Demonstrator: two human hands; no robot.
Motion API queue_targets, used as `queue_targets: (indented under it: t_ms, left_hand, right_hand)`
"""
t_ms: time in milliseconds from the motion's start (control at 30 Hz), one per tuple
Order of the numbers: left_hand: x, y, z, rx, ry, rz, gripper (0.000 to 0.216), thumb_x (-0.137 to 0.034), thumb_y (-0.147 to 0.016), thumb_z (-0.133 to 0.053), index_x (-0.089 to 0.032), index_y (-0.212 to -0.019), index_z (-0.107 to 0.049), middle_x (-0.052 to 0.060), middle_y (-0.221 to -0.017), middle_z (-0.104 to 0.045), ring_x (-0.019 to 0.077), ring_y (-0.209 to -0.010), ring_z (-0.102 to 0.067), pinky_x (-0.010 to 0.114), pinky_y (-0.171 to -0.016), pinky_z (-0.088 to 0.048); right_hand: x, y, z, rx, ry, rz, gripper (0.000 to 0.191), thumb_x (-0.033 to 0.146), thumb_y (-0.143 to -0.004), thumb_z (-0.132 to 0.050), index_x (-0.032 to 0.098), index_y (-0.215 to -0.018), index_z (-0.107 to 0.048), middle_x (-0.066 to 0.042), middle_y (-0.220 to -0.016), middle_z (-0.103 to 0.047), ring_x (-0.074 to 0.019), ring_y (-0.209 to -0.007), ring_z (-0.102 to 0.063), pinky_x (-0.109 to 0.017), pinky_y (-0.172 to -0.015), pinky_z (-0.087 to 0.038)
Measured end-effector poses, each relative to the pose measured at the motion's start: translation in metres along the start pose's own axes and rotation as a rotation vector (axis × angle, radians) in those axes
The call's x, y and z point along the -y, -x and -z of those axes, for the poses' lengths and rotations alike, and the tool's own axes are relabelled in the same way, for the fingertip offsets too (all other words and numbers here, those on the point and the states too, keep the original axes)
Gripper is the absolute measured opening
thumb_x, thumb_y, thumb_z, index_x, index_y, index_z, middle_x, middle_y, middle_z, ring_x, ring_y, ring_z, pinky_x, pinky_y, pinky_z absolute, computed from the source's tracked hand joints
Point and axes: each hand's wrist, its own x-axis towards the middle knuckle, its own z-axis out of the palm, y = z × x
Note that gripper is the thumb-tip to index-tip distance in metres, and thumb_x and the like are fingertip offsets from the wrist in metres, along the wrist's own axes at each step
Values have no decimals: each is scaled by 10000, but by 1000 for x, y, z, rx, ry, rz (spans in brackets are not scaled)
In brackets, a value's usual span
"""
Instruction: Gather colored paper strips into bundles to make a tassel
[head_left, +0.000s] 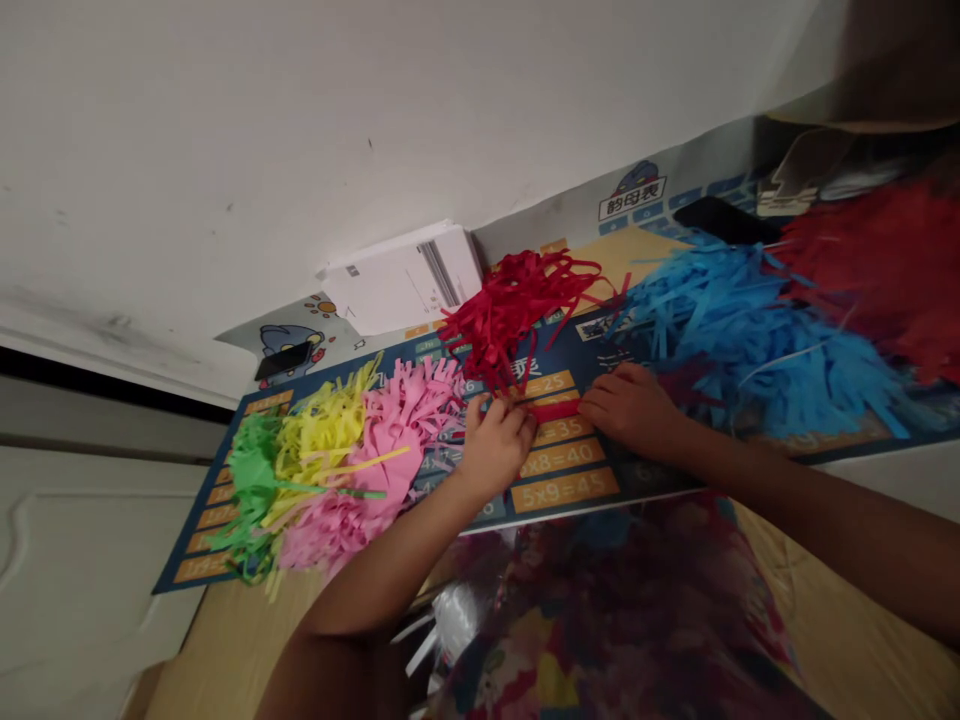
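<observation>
My left hand [496,442] rests on the printed mat with its fingers curled over the left end of a narrow red paper strip [556,410]. On the strip's other end, my right hand [628,408] pinches or presses it flat. Between the hands the strip lies straight. Just beyond my left hand sits a loose bunch of red paper fringe [517,305]; whether it joins the strip is hidden by the fingers. Blue paper fringe [750,340] lies beyond my right forearm.
Left of my hands are pink [390,450], yellow [322,430] and green paper fringe [253,465]. A stack of white cards [405,280] leans by the wall. More red fringe [885,270], a black object [724,220] and a clear plastic bag [600,620] are around.
</observation>
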Motion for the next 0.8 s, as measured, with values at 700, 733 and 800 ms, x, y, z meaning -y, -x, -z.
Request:
queue_targets:
  t_ms: [700, 733, 800]
  left_hand:
    - [11, -4, -13, 257, 532, 338, 99, -270, -920, -625, -223, -898, -710, 39, -946, -707, 232, -991, -597, 417, -879, -388]
    - [11, -6, -13, 280, 541, 371, 110, -269, -920, -618, -215, -885, -707, 43, -942, -699, 235, -988, -593, 416, -876, -390]
    - [11, -9, -12, 318, 516, 406, 149, -280, -929, -592, -202, -866, -701, 54, -933, -688, 248, -985, -583, 425, -870, -387]
  right_hand:
    - [-23, 16, -20, 134, -401, -349, 222, 337, -966, -577, 242, -859, -748, -31, -909, -692, -213, -891, -582, -364, -784, -280]
    - [-25, 16, -20, 155, -425, -375, 221, 352, -957, -588, 239, -857, -749, -35, -914, -687, -218, -899, -580, -359, -779, -287]
    - [-26, 15, -20, 180, -453, -418, 215, 364, -937, -605, 232, -840, -745, -37, -907, -677, -223, -903, -576, -355, -776, -298]
